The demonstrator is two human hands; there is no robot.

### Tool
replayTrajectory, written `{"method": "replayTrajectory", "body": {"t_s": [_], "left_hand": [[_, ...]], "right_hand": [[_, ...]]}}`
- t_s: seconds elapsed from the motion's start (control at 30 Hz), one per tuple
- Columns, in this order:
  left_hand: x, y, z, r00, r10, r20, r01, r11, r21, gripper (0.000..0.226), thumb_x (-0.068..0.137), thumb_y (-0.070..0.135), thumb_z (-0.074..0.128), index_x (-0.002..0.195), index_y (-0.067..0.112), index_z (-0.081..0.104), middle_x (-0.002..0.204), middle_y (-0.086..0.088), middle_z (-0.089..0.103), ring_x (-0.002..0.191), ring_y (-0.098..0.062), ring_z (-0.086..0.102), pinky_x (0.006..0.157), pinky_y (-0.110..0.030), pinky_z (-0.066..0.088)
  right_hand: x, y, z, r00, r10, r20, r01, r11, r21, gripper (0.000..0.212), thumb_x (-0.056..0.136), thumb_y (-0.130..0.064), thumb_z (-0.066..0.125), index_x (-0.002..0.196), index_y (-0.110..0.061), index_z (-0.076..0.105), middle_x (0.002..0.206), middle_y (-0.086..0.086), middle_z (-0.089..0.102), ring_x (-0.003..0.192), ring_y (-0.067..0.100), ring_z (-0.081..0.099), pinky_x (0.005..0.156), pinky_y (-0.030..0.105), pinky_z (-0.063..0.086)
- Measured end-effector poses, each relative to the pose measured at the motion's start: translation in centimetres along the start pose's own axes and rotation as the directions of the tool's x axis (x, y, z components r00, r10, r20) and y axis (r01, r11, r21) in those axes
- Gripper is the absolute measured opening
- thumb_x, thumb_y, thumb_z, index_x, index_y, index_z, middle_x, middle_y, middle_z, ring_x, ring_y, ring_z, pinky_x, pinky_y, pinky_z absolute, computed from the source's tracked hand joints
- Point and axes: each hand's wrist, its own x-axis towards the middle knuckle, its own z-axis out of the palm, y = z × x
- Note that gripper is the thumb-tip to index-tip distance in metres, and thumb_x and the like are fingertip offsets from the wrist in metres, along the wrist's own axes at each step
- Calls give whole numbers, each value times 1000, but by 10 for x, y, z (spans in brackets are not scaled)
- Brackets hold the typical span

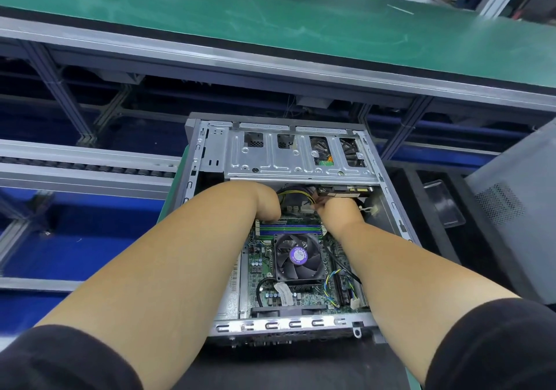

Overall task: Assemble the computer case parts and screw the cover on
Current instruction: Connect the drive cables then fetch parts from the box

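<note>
Computer case [279, 230] lies open side up on the dark tabletop [301, 365] directly below the head camera, cover not yet on. Motherboard exposed; CPU fan [297, 258] sits mid-board with the RAM sticks [288, 229] just beyond it.

Both hands are reached deep into the far half of the case, under the edge of the metal drive cage [298, 152].
- Left hand [266, 204]: turned palm down, fingers tucked toward the board near the RAM sticks; fingertips hidden, so cannot tell whether it holds anything. Judgement: bracing or steadying the board area.
- Right hand [338, 210]: fingers curled at the yellow-and-black cable bundle [296, 195] and a white connector near it; it appears to pinch the connector, though the contact is partly hidden.

Judgement: current step is seating or routing internal power cabling before closing up. Early to middle of task; cover and screws remain.

Obstructions: the drive cage overhangs the working pocket, limiting view and finger room. Loose fan wires [340, 281] cross the right side of the board.

Surroundings: a grey panelled unit with vent holes [517, 209] stands at right, possibly the cover or another case. A green conveyor belt [270, 13] runs beyond. A clear plastic tray [443, 203] lies right of the case.
</note>
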Motion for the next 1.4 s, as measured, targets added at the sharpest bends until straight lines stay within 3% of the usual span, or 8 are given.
{"method": "replayTrajectory", "body": {"t_s": [0.3,0.5,0.63,0.77,0.87,1.17,1.3,1.4], "left_hand": [[1,-1,0,1000,-4,-1,4,1000,-10,12,95,14,44,103,17,36,106,-4,33,92,-22,32,78,-30,30],[3,-1,0,999,-20,32,20,1000,-2,20,95,16,45,114,22,46,109,-5,38,93,-23,37,80,-31,35],[4,4,2,995,-52,82,47,997,66,36,96,15,45,131,7,48,123,-12,47,97,-23,38,84,-34,38],[3,6,0,998,-53,47,51,998,41,14,94,17,48,106,19,42,105,-5,39,90,-24,37,76,-30,34],[1,4,0,998,-52,41,54,997,-46,33,91,19,51,123,14,53,108,-5,45,90,-24,44,76,-31,39],[-10,9,0,998,-61,-31,55,987,-151,41,97,29,53,134,12,53,138,-8,53,122,-26,51,104,-34,40],[-15,16,-1,997,-45,-56,39,994,-102,48,104,36,38,143,8,42,147,-12,45,132,-26,43,103,-30,32],[-17,19,-2,996,-47,-72,40,995,-96,44,106,33,34,141,7,43,143,-13,48,129,-27,46,99,-29,34]], "right_hand": [[0,-1,0,998,62,-26,-58,988,141,35,103,-30,44,129,-14,62,123,13,66,112,27,62,87,33,47],[4,-6,-9,987,74,140,-82,995,51,38,106,-19,38,141,-16,53,139,10,58,124,27,57,99,35,45],[7,-6,-10,976,71,204,-65,997,-37,38,106,-22,39,140,-17,54,138,9,57,123,28,57,97,37,45],[9,-6,-8,987,34,160,-18,995,-99,32,105,-21,42,130,-13,61,125,11,65,113,29,62,88,35,47],[5,-8,-8,986,9,165,8,994,-105,33,101,-13,47,130,-13,61,126,11,64,113,31,61,90,38,49],[-24,-25,-14,988,-148,51,154,979,-135,26,97,-2,45,114,-1,65,120,15,65,112,34,62,88,42,50],[-32,-27,-21,998,-47,-29,47,999,22,25,100,-15,45,107,-6,66,114,12,67,108,32,62,89,36,47],[-34,-26,-17,1000,-11,6,6,853,522,31,101,-33,52,93,-6,66,95,13,67,97,31,60,81,32,45]]}}
